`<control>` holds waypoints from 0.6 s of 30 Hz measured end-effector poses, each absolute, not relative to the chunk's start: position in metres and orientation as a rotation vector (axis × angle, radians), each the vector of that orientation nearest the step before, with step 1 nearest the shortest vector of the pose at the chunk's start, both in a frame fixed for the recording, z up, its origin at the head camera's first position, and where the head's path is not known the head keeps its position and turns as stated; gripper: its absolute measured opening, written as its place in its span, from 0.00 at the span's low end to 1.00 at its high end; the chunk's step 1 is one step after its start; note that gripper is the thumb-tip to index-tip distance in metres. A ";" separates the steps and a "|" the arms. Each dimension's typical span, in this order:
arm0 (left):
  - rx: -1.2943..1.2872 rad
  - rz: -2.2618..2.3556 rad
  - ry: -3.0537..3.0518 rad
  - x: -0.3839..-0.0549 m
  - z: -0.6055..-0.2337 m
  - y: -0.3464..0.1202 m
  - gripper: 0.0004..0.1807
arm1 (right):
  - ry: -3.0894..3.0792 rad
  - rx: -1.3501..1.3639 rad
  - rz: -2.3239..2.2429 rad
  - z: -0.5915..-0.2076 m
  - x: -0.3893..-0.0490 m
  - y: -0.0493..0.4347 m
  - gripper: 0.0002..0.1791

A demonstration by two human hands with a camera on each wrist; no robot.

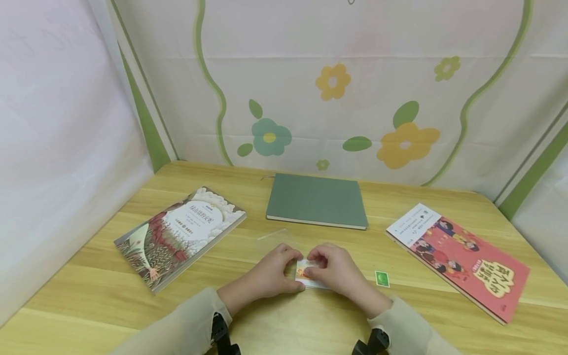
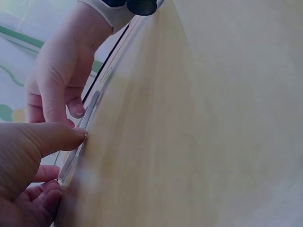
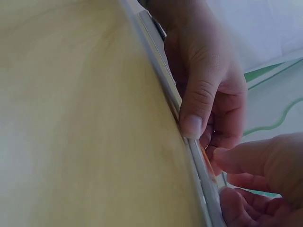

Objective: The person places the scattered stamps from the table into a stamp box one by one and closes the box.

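A thin stack of small white cards [image 1: 318, 285], the top one showing an orange picture, lies flat on the table between the two hands. My left hand [image 1: 278, 271] grips its left side, thumb against the near edge and forefinger at the far edge. From the right, my right hand [image 1: 338, 271] bends its fingers over the stack, thumb on the top and fingertips at the far side. In the right wrist view, an orange patch [image 3: 206, 158] shows on the stack's upper face beside the fingertips. The fingers hide much of the stack.
A small green picture card [image 1: 382, 278] lies right of the right hand. Behind the left hand is a clear plastic sheet [image 1: 270, 238]. A green hardcover book [image 1: 317, 201] lies farther back, an illustrated book [image 1: 182, 236] at left, a red book [image 1: 466, 266] at right.
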State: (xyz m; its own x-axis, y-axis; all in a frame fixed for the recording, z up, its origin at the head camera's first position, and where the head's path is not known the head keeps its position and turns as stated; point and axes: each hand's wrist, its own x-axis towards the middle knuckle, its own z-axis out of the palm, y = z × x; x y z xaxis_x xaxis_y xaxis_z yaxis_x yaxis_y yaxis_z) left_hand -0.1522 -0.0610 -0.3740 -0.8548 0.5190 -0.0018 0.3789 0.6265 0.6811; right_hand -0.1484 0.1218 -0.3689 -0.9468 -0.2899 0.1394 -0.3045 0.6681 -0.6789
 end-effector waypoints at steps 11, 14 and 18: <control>0.707 1.046 2.641 -0.152 -0.376 -0.061 0.30 | -2.847 0.339 1.257 -0.343 -0.143 0.135 0.09; 0.704 1.035 2.643 -0.152 -0.376 -0.061 0.31 | -2.856 0.286 1.257 -0.339 -0.142 0.144 0.11; 0.710 1.027 2.646 -0.153 -0.376 -0.061 0.31 | -2.862 0.229 1.257 -0.336 -0.141 0.157 0.12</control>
